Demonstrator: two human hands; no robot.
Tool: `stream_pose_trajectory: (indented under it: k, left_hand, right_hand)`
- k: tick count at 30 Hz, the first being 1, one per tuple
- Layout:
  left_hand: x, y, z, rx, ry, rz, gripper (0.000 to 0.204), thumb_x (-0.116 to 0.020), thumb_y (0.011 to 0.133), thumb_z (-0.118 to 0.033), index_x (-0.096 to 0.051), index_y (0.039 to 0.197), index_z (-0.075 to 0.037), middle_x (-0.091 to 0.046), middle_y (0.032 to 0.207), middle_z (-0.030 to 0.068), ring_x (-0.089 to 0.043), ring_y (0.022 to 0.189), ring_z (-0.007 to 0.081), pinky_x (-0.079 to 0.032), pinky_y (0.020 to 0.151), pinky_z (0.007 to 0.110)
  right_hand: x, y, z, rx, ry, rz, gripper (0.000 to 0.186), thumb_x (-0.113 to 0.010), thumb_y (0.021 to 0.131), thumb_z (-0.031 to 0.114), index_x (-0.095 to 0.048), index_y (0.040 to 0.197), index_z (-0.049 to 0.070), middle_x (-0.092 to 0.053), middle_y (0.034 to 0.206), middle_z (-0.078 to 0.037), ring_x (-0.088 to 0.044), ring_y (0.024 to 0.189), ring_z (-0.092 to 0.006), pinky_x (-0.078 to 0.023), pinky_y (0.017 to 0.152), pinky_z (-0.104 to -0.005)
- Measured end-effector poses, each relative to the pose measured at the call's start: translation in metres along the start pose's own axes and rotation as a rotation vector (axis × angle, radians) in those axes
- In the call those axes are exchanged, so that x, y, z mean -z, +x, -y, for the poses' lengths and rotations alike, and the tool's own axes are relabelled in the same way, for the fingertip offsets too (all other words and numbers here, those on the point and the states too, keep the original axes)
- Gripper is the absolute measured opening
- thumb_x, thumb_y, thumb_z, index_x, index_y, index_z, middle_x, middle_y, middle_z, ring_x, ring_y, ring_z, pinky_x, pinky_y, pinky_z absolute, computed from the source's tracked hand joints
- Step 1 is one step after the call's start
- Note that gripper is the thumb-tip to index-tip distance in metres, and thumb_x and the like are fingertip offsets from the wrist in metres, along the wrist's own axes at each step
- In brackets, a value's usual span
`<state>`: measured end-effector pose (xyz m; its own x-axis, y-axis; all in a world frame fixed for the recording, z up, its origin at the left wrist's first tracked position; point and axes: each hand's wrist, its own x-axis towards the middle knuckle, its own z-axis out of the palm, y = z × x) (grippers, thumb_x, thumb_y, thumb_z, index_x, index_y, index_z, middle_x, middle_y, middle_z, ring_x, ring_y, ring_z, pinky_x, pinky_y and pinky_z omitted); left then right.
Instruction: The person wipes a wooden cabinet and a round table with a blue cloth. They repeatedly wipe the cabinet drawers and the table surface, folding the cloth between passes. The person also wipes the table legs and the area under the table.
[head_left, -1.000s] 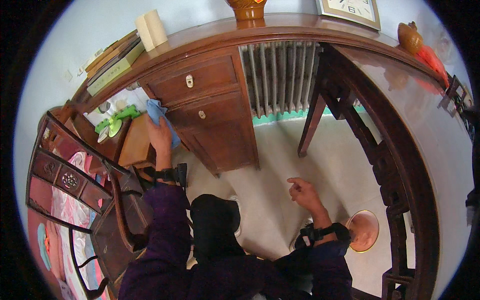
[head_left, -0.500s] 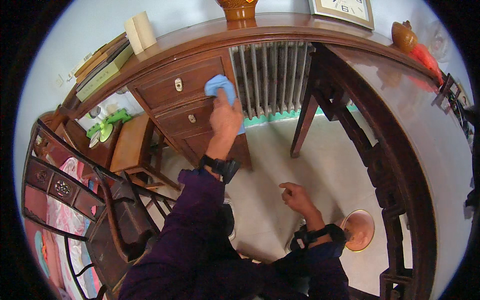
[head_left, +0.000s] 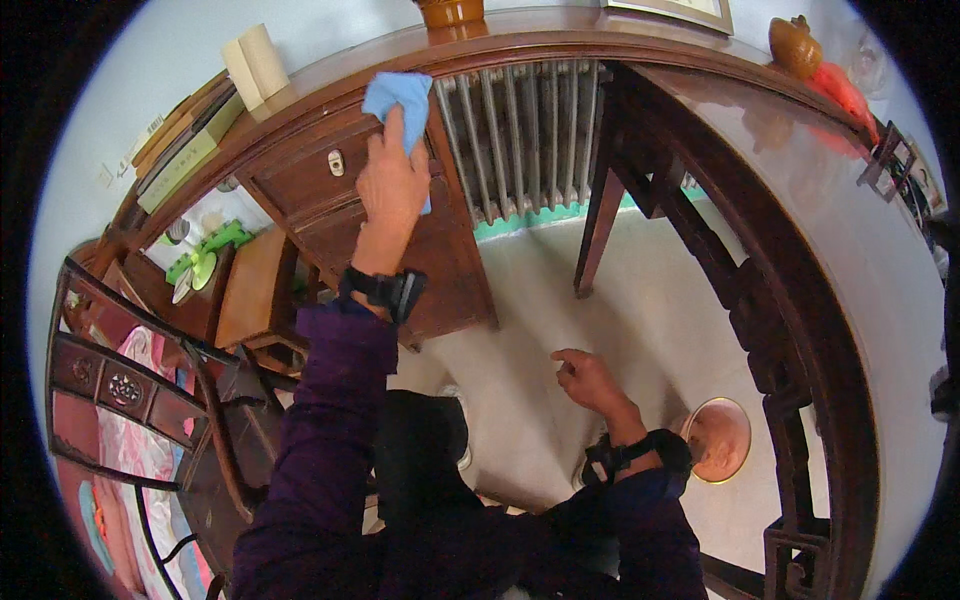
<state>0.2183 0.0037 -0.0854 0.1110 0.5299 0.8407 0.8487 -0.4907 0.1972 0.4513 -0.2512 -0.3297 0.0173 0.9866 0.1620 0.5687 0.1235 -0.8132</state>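
Observation:
My left hand (head_left: 393, 185) grips a light blue cloth (head_left: 403, 98). It presses the cloth to the front of a dark wooden cabinet (head_left: 440, 290), by the upper right corner of the top drawer (head_left: 300, 160), just under the desktop's edge. Another bit of blue shows beside the wrist side of that hand. The drawer's pale metal pull (head_left: 336, 162) is left of my fingers. Low over the floor hangs my right hand (head_left: 592, 382), holding nothing, one finger stretched out to the left and the others loosely curled.
A radiator (head_left: 525, 140) stands right of the cabinet. A pinkish round bin (head_left: 718, 440) sits on the floor beside my right wrist. At right runs a dark carved table (head_left: 790, 240); at left are a wooden chair (head_left: 120, 390) and a stool (head_left: 255, 290). Books (head_left: 190, 150) lie on the desktop.
My left hand has moved up and left with the cloth, from beside the drawer's right edge to near the desktop's underside. My right hand has barely moved. The view has shifted slightly.

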Motion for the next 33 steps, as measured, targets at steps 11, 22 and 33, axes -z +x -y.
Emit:
stream_pose_trajectory:
  k: [11, 22, 33]
  left_hand:
    - [-0.047, -0.128, 0.018, -0.011, 0.096, 0.438, 0.059, -0.062, 0.090, -0.016, -0.043, 0.145, -0.024, -0.056, 0.100, 0.0203, -0.067, 0.084, 0.0423, -0.056, 0.069, 0.053]
    - [-0.030, -0.186, 0.103, 0.176, 0.152, 0.810, 0.056, -0.064, 0.084, -0.024, -0.055, 0.139, -0.022, -0.069, 0.110, 0.0229, -0.068, 0.097, 0.0425, -0.055, 0.083, 0.052]
    - [0.062, -0.005, 0.009, -0.050, 0.113, 0.282, 0.064, -0.069, 0.086, -0.023, -0.047, 0.146, -0.028, -0.062, 0.106, 0.0217, -0.066, 0.088, 0.0439, -0.055, 0.073, 0.050]
  right_hand:
    - [-0.003, 0.000, 0.000, -0.031, -0.076, 0.091, 0.031, -0.063, 0.085, 0.009, -0.069, 0.114, 0.003, -0.069, 0.089, -0.022, -0.068, 0.074, -0.0301, -0.054, 0.070, -0.0388]
    - [0.002, -0.002, 0.001, -0.077, -0.109, 0.146, 0.034, -0.060, 0.084, 0.010, -0.067, 0.117, 0.004, -0.069, 0.107, -0.024, -0.066, 0.098, -0.0411, -0.053, 0.086, -0.0464]
    - [0.000, 0.004, -0.003, -0.204, -0.112, 0.231, 0.037, -0.065, 0.082, 0.011, -0.067, 0.119, 0.004, -0.071, 0.097, -0.024, -0.071, 0.087, -0.0332, -0.056, 0.082, -0.0421]
